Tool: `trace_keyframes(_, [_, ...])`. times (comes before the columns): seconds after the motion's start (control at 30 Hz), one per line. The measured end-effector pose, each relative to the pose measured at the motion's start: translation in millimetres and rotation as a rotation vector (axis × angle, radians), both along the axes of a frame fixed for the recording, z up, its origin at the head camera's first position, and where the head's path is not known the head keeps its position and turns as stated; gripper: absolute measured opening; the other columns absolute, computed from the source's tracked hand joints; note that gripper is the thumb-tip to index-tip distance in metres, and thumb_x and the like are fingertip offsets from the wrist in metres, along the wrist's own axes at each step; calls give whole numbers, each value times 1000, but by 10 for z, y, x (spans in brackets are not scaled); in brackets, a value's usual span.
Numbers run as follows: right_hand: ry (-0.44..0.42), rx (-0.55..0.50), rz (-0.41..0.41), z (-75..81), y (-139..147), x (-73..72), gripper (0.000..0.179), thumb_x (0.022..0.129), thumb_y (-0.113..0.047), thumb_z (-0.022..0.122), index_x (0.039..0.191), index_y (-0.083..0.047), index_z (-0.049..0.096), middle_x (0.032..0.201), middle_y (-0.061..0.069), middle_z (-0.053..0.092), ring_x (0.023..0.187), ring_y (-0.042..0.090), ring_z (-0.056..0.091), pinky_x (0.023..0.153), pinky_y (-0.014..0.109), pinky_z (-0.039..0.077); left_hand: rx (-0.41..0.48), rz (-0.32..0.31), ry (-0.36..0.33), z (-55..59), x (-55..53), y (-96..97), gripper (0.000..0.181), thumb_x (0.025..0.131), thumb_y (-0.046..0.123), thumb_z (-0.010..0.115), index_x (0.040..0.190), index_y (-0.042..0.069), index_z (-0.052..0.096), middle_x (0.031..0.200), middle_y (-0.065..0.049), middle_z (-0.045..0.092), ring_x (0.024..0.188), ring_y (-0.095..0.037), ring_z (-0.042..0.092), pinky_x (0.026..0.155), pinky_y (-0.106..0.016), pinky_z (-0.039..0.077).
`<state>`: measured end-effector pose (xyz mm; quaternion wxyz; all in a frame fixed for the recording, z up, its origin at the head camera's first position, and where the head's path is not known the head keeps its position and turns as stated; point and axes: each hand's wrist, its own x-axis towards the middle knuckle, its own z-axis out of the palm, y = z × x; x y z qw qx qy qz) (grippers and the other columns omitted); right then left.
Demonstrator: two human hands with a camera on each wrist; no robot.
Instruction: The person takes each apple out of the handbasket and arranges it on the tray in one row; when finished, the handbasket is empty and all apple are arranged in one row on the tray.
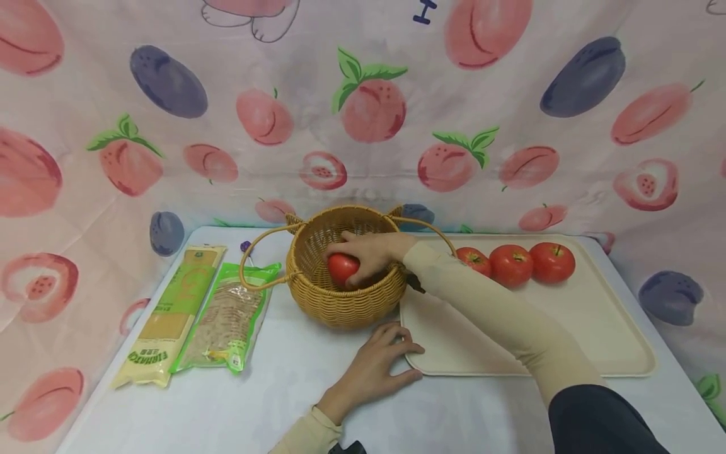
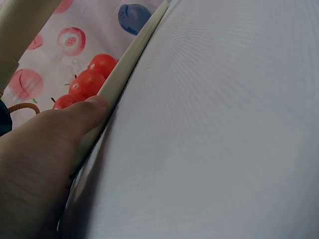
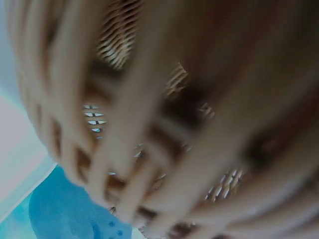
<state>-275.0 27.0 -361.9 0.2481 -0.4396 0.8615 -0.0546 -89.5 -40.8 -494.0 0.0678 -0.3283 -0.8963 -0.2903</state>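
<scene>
A red apple (image 1: pixel 343 270) is inside the wicker basket (image 1: pixel 340 309), and my right hand (image 1: pixel 371 255) grips it from above and the right, with its forearm crossing over the tray. Blurred basket weave fills the right wrist view, and neither hand nor apple can be made out there. My left hand (image 1: pixel 380 362) rests at the front left corner of the beige tray (image 1: pixel 482 340), fingers spread. The left wrist view shows its thumb (image 2: pixel 92 110) touching the tray rim (image 2: pixel 119 74). Along the tray's back side stand three more red apples (image 1: pixel 511 265), the leftmost partly hidden by the right sleeve.
Left of the basket lie a yellow-green noodle packet (image 1: pixel 170 309) and a clear bag with green edges (image 1: pixel 227 315). A small purple-topped lollipop (image 1: pixel 246 247) sits behind the bag. Both basket handles (image 1: pixel 255 243) stick out sideways. A fruit-print cloth (image 1: pixel 363 170) hangs behind the table.
</scene>
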Motion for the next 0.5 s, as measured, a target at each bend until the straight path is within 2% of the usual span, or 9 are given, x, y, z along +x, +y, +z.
trace_keyframes(0.23, [57, -184, 28, 117, 113, 7, 65, 79, -51, 64, 135, -45, 33, 126, -3, 37, 102, 17, 53, 91, 39, 46, 1, 1, -26, 15, 0, 3, 33, 86, 49, 63, 115, 33, 64, 116, 11, 50, 128, -15, 39, 104, -38, 40])
trace_keyframes(0.37, [64, -245, 21, 153, 195, 26, 67, 80, -53, 62, 139, -42, 32, 127, -4, 37, 102, 16, 54, 91, 37, 47, 2, -1, -33, 16, 3, 9, 33, 86, 49, 63, 115, 33, 64, 116, 11, 50, 129, -16, 39, 104, -39, 40])
trace_keyframes(0.5, [57, -286, 3, 185, 285, 57, 64, 81, -53, 62, 137, -46, 32, 129, -5, 36, 104, 14, 54, 91, 36, 48, -5, 7, -46, 15, 6, 16, 33, 85, 49, 64, 114, 33, 64, 116, 11, 50, 129, -16, 39, 105, -39, 40])
